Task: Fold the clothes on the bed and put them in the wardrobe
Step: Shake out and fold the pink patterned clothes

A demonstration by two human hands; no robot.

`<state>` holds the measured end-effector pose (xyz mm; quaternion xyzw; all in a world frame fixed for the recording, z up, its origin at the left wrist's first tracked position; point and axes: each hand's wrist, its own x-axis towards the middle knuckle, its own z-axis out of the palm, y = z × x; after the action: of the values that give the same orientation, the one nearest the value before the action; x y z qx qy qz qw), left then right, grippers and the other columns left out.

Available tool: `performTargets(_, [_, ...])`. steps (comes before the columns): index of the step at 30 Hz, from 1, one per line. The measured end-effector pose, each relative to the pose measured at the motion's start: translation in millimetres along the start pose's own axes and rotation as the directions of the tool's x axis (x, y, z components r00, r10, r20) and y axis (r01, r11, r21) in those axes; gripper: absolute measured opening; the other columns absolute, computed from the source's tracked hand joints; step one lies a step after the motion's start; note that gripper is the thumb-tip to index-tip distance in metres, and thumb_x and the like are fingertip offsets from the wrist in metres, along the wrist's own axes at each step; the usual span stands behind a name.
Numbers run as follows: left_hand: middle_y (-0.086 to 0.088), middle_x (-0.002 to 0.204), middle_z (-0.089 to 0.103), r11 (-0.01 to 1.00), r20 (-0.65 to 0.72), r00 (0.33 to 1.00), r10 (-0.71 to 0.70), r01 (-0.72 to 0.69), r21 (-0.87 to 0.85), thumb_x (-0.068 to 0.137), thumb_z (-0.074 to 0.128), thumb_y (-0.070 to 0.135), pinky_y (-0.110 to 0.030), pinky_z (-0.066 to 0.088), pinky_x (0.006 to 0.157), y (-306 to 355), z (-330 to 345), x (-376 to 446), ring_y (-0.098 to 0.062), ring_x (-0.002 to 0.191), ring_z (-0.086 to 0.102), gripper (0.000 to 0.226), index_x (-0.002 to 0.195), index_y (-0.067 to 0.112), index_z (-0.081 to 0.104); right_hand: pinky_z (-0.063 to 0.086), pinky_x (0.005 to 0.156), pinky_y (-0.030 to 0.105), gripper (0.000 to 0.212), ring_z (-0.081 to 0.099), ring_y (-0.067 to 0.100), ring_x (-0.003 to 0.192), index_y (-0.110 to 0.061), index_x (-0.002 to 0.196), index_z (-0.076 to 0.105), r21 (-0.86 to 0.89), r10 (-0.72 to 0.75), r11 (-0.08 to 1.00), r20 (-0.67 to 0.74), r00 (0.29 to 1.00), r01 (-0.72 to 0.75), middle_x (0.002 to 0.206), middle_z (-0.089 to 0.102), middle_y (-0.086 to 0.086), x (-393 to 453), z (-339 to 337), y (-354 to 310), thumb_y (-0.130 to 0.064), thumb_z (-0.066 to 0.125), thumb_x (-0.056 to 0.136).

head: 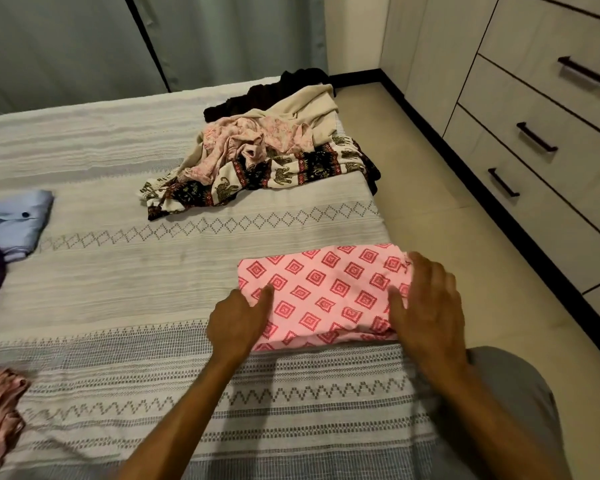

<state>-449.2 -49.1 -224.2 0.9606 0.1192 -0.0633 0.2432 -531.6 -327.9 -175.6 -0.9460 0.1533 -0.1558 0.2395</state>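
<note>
Head-worn camera looks forward and steeply down, close over the bed (pixel 118 306).

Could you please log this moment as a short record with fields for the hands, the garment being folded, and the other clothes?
garment in work: folded pink cloth with red diamond print, lying on the striped grey-white bedspread
left hand: touches the cloth's left edge, fingers partly curled
right hand: rests on the cloth's right edge
unfolded pile: beige, pink floral, black and elephant-print clothes, further up the bed
folded already: light blue shirt, at the bed's left edge
storage: white drawers with dark handles, to the right
</note>
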Motion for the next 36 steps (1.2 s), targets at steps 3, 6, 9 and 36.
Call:
performTargets(3, [0.010,0.075,0.069,0.996,-0.050,0.997,0.057,-0.061,-0.071,0.089,0.034,0.088,-0.034,0.061,0.062,-5,0,-10,-0.011,0.064,0.068,0.070,0.099,0.025,0.064,0.042,0.114,0.053,0.056,0.045,0.028,0.142,-0.012,0.153,0.040,0.070,-0.305,0.950,0.026,0.952,0.303,0.153,0.049,0.012,-17,20,-40,-0.034,0.056,0.104])
performTargets(6, [0.010,0.077,0.070,0.964,-0.075,0.989,0.125,-0.139,-0.226,0.097,0.048,0.071,-0.028,0.056,0.054,-5,-9,-23,-0.005,0.063,0.068,0.053,0.114,0.023,0.062,0.003,0.129,0.052,0.067,-0.004,0.021,0.161,-0.017,0.166,0.008,0.011,-0.398,0.913,0.230,0.888,0.407,0.174,0.001,0.007,-34,56,-59,-0.044,0.031,0.110])
performTargets(9, [0.008,0.074,0.071,0.937,-0.100,0.990,0.099,-0.126,-0.325,0.098,0.057,0.062,-0.017,0.048,0.046,-21,-26,-35,-0.003,0.057,0.068,0.043,0.113,0.022,0.060,-0.009,0.127,0.054,0.071,-0.022,0.018,0.157,-0.022,0.164,-0.011,-0.041,-0.357,0.911,0.419,0.835,0.409,0.171,-0.023,-0.001,-59,88,-70,-0.058,0.014,0.109])
performTargets(36, [0.005,0.090,0.069,0.900,0.003,0.921,0.390,-0.381,-0.210,0.097,0.066,0.036,-0.038,0.060,0.067,87,3,-59,-0.015,0.076,0.069,0.026,0.115,0.025,0.051,0.063,0.077,0.038,0.033,0.077,0.022,0.083,-0.015,0.113,0.072,0.670,0.287,0.520,0.447,0.847,-0.530,0.092,0.079,0.004,-16,29,-50,-0.038,0.047,0.108])
